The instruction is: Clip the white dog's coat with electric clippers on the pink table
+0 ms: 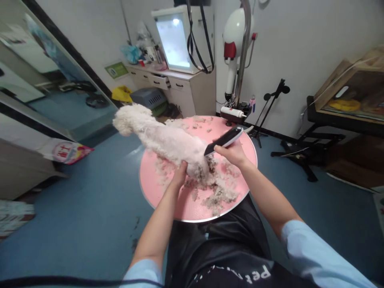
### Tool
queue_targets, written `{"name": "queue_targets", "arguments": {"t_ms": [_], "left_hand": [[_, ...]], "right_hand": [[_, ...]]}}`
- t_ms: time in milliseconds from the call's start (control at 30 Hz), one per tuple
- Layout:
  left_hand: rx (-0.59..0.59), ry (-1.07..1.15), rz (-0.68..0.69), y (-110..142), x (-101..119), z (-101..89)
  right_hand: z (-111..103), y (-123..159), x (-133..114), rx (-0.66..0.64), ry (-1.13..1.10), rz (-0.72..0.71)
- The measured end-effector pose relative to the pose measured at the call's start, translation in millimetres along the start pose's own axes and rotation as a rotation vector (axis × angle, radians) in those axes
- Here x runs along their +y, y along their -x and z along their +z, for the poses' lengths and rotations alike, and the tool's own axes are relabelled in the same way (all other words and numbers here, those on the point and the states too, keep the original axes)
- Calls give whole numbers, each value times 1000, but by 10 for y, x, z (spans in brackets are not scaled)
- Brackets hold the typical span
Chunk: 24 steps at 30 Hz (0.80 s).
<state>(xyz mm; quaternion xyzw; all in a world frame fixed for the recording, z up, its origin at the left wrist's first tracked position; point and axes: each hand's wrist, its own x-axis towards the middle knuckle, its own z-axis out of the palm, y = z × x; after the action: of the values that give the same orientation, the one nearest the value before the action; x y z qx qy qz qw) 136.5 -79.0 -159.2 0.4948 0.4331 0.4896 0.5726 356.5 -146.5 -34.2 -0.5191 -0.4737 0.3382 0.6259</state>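
Note:
A white dog [171, 140] stands on a round pink grooming table [150, 180], its fluffy head toward the left and its back shorn close. My right hand [232, 152] is wrapped round a black and silver hair clipper [224, 141], whose blade end meets the fur at the dog's rump. With my left hand [181, 173] I grip the dog's flank near the hind leg; the thumb shows, while the other fingers are hidden beneath the body. Clumps of cut fur [222, 196] lie around the hind legs and along the table.
A post with a white and red dryer [237, 28] rises behind the table, beside a white bottle [232, 112]. Black straps [207, 44] hang overhead. Further back stand a cabinet [201, 92] and a pet carrier [150, 98]. A black stand [270, 112] is at right.

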Motion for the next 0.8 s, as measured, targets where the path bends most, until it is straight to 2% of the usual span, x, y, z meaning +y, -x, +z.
{"name": "queue_targets", "arguments": {"t_ms": [67,167,333,400,500,533,667,700,800], "left_hand": [[67,92,-14,15,-50,24],[84,112,-44,21,-94,60],[88,106,-41,-5,-119,104],[94,97,-46,-10,-118,113],[82,71,-40,-8,-113,121],[76,61,-34,-7,-111,124],[82,39,-39,-4,-106,136],[87,26,-46,-1,-99,138],[96,-52,-93,30,-56,144]], "right_hand": [[7,144,85,10,16,14],[-82,307,225,0,27,17],[-160,241,293,61,-34,-43],[-152,216,304,10,-41,-43],[-158,248,333,-140,0,-8],[-167,265,342,-144,0,-3],[-198,284,362,48,-87,-21],[-202,279,359,58,-94,-20],[-214,273,317,-78,-5,35]]}}
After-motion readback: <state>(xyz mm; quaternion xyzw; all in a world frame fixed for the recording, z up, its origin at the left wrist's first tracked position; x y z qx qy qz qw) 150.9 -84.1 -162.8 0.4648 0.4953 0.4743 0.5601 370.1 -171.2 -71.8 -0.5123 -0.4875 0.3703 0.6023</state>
